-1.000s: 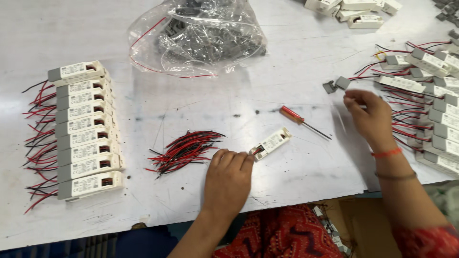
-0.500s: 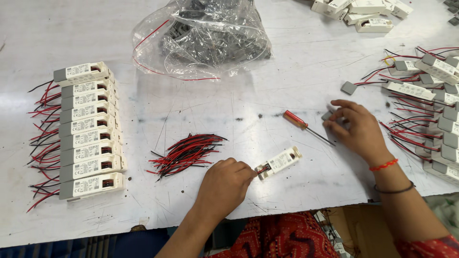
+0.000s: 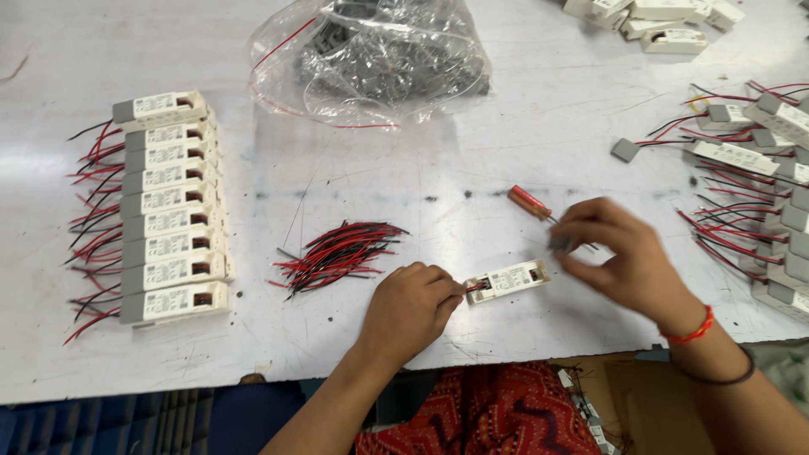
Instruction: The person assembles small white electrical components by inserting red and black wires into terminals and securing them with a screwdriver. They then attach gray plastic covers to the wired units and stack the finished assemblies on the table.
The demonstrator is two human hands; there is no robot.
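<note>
My left hand [image 3: 410, 305] rests on the white table [image 3: 438, 152], its fingers pinched on the wired end of a small white driver box [image 3: 509, 280]. My right hand [image 3: 619, 253] hovers just right of the box and grips a small grey end cap [image 3: 559, 243] between thumb and fingers. A red-handled screwdriver [image 3: 531, 203] lies just beyond that hand. A loose bundle of red and black wires [image 3: 337, 253] lies left of my left hand.
A row of several white driver boxes [image 3: 168, 206] with red and black leads lines the left side. More wired boxes and grey caps [image 3: 758, 168] crowd the right edge. A clear plastic bag [image 3: 371, 59] of dark parts lies at the back.
My right hand has moved left from the pile at the right edge to beside the box, carrying a grey cap. My left hand and the box shifted slightly right.
</note>
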